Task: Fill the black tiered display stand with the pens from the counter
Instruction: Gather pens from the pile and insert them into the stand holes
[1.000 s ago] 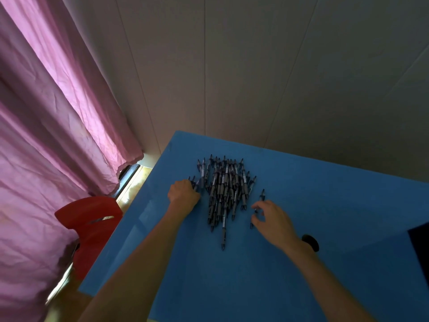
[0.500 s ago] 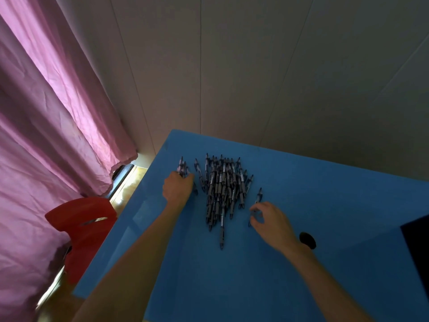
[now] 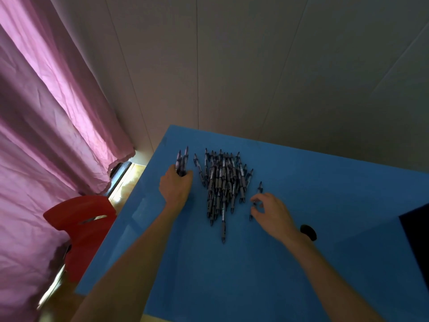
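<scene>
My right hand (image 3: 270, 211) is pinching a stray pen (image 3: 255, 201) lying lengthwise away from me, just right of the pile of pens (image 3: 224, 184) on the counter (image 3: 325, 263); my left hand (image 3: 176, 185) is gripping a small bundle (image 3: 182, 161).

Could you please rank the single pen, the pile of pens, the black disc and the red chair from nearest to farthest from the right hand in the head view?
From the right hand:
1. Single pen, pinched in its fingers.
2. Black disc, by the wrist, and pile of pens, to its left: too close to call.
3. Red chair, beyond the counter's left edge.
</scene>
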Motion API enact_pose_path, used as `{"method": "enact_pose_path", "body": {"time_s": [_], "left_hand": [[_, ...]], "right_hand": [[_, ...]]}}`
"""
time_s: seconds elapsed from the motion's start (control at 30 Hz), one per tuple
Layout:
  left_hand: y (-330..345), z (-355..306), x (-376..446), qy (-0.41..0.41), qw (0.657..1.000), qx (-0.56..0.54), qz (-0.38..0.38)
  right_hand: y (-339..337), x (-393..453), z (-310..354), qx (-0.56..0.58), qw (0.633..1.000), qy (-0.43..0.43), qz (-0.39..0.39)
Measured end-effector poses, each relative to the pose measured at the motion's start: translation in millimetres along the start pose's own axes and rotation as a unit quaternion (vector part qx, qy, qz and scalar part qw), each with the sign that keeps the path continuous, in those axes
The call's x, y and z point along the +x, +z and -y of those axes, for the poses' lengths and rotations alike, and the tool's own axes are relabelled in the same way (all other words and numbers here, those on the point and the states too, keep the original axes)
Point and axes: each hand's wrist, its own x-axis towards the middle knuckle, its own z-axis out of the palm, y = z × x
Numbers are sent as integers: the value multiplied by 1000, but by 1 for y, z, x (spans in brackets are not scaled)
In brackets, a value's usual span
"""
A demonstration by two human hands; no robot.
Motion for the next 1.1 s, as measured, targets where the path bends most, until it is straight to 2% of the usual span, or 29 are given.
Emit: {"method": "enact_pose_path", "body": {"time_s": [0.1, 0.17, 0.33, 0.5, 0.63, 0.77, 1.1], "left_hand": [[-1, -7, -9, 51, 981, -179, -63], [1, -6, -14, 77, 971, -218, -68], [15, 17, -25, 73, 972, -219, -49], [14, 5, -19, 48, 967, -242, -68], [12, 14, -22, 23, 976, -214, -23], [10, 14, -21, 3, 974, -221, -50], [-8, 11, -36, 41, 982, -182, -17]], "right_hand": [[2, 2, 2, 5, 1000, 4, -14], [5, 3, 4, -1, 1000, 2, -24], [8, 10, 11, -32, 998, -3, -62], [6, 13, 19, -33, 995, -12, -88], [9, 9, 23, -37, 995, -20, -85], [12, 4, 23, -33, 995, -21, -90], [10, -10, 27, -33, 997, -23, -69]]}}
